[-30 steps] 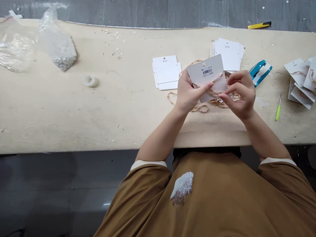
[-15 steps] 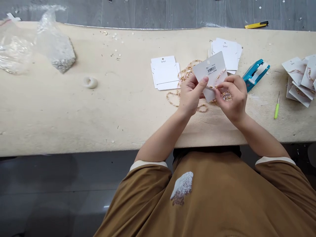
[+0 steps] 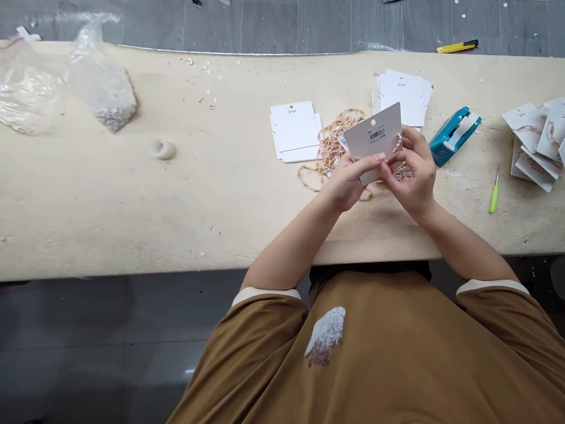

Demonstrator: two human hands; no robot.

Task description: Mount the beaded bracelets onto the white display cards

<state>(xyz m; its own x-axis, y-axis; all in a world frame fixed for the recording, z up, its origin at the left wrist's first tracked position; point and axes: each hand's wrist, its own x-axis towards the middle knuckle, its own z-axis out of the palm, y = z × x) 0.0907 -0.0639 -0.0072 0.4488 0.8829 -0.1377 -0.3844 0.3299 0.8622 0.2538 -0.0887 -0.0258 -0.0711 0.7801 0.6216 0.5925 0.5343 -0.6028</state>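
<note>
My left hand (image 3: 346, 184) holds a white display card (image 3: 375, 138) by its lower left side, thumb on top. The card's back faces me, with a printed barcode and a hang hole. A thin pink and gold beaded strand (image 3: 399, 142) hangs over the card's right edge. My right hand (image 3: 412, 176) pinches part of this strand at the card's lower right; the fingers partly hide it. Beneath and left of the card lies a tangled pile of similar beaded strands (image 3: 333, 141).
Blank cards (image 3: 293, 126) lie left of the pile, and another card stack (image 3: 404, 88) behind it. To the right are a blue tape dispenser (image 3: 450, 141), a green-handled awl (image 3: 494, 199) and carded jewellery (image 3: 534, 138). A white ring (image 3: 163, 149) and a plastic bag (image 3: 110, 97) lie left.
The card has tipped and dropped slightly, its face now darker. My left thumb has slid right across it, and my right hand has shifted a little left, still pinching the strand.
</note>
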